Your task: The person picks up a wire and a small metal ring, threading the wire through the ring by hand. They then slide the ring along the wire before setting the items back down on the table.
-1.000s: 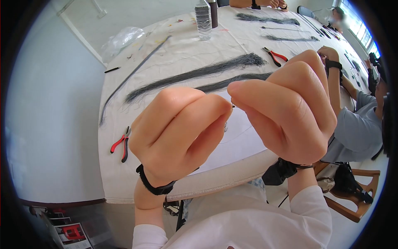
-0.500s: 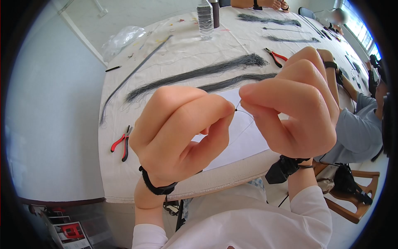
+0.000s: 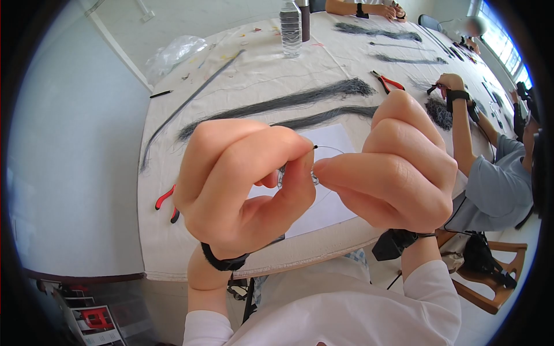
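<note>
My left hand is closed in a pinch on a thin wire-like strand, and a small black piece on the strand shows at the fingertips. Close beside it, my right hand is also pinched, its thumb and forefinger tips on the strand's other side. Between the hands the strand bows up in a small loop. Just below the fingertips, a few small chain-like loops show, partly hidden by the fingers. Both hands are raised over a white sheet of paper on the table.
Dark bundles of fine strands lie across the white tablecloth. Red-handled pliers are at left, partly hidden; another pair lies beyond my right hand. A water bottle stands at the back. A co-worker's arm reaches in at right.
My right hand has moved left and down, closer to my left hand. My left hand has shifted slightly left, and the strand now bows in a tighter loop.
</note>
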A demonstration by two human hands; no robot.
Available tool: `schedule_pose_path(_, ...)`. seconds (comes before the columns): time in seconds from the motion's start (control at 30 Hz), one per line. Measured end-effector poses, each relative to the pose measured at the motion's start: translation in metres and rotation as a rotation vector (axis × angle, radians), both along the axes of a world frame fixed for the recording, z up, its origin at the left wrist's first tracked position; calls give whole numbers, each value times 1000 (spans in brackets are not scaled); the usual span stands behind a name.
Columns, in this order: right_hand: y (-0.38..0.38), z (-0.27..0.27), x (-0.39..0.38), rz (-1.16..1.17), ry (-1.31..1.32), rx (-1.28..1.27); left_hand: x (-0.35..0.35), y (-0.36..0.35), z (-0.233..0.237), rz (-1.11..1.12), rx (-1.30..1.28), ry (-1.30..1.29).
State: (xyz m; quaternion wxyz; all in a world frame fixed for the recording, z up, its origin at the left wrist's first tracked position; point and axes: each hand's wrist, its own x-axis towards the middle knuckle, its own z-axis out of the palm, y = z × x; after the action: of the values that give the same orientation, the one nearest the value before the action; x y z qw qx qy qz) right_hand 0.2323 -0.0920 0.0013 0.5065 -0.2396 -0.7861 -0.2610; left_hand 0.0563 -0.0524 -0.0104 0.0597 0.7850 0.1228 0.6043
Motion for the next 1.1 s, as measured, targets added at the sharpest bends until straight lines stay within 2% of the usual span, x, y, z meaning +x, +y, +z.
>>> schedule_pose_path(0.3,-3,4,-5,-26,32,-19,4,-3,0,-16,-54,-18)
schedule_pose_path(0.57,6,4,5,-37,13,157,8,-2,-4,-24,-29,44)
schedule_pose_path(0.6,2,9,6,-40,16,155,9,-1,-4,-30,-9,43)
schedule_pose_path(0.67,-7,21,9,-100,-117,-36,9,0,-6,-39,8,45)
schedule_pose_path(0.9,4,21,17,-34,-154,-42,10,0,-8,-58,4,48)
schedule_pose_path(0.97,13,18,8,129,81,44,9,-1,-7,-51,10,59)
schedule_pose_path(1.1,8,13,19,0,-27,-60,8,-1,-5,-30,37,62)
